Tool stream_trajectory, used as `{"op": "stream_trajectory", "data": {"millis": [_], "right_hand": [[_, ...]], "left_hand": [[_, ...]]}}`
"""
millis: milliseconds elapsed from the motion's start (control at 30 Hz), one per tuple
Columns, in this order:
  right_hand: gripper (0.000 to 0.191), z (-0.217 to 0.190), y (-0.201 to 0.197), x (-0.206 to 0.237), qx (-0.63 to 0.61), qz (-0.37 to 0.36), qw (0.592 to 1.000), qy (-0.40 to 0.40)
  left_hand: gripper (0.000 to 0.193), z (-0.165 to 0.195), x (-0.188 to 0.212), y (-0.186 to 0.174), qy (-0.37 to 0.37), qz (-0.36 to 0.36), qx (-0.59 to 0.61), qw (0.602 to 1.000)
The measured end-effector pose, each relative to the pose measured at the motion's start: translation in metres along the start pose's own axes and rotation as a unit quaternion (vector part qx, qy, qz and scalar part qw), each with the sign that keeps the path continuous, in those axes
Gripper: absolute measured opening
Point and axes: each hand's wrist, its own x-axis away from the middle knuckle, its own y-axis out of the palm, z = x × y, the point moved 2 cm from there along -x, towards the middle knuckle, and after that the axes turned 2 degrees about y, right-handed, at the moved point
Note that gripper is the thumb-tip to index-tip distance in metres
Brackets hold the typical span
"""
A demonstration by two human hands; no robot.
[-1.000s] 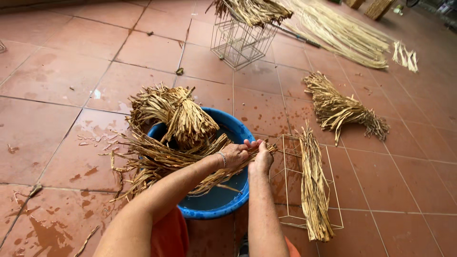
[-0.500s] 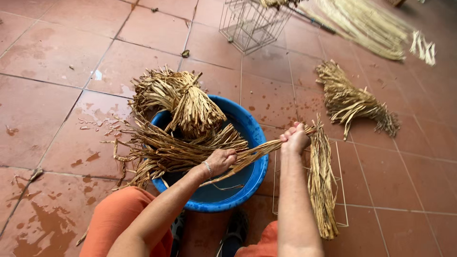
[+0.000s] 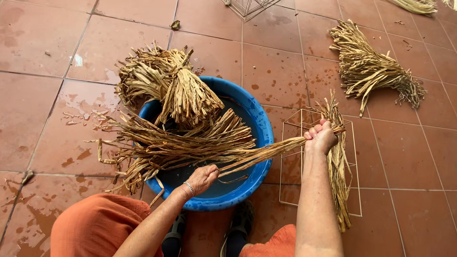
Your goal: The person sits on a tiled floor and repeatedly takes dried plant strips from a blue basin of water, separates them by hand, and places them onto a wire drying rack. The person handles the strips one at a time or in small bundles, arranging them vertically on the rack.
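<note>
While a bundle of dried leaf strips (image 3: pixel 190 143) lies across the blue plastic basin (image 3: pixel 259 138), the right hand (image 3: pixel 321 138) is closed in a fist around the ends of a few strips (image 3: pixel 271 150), stretched taut toward three o'clock. At seven o'clock of the basin, the left hand (image 3: pixel 203 177) pinches those same strips between curled fingers. Under the right hand sits a wire frame (image 3: pixel 290 162) carrying more strips (image 3: pixel 340 166). Another tied bundle (image 3: pixel 173 88) leans on the basin's rim at eleven o'clock, and a loose sheaf (image 3: pixel 369 71) rests on the wet terracotta tiles (image 3: pixel 281 66) at one o'clock.

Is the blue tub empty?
No, the blue tub holds dried straw bundles, with another tied bundle resting on its rim.
</note>
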Motion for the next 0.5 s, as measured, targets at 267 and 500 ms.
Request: {"op": "stream_trajectory", "data": {"millis": [267,500], "right_hand": [[0.013,-0.012,-0.027,0.011,0.063,0.059,0.996,0.002],[0.016,0.112,-0.040,0.056,-0.010,-0.146,0.958,0.245]], "left_hand": [[0.024,-0.051,0.033,0.004,-0.129,-0.044,-0.078,0.988],[0.028,-0.059,0.018,-0.005,-0.248,-0.222,-0.423,0.843]]}}
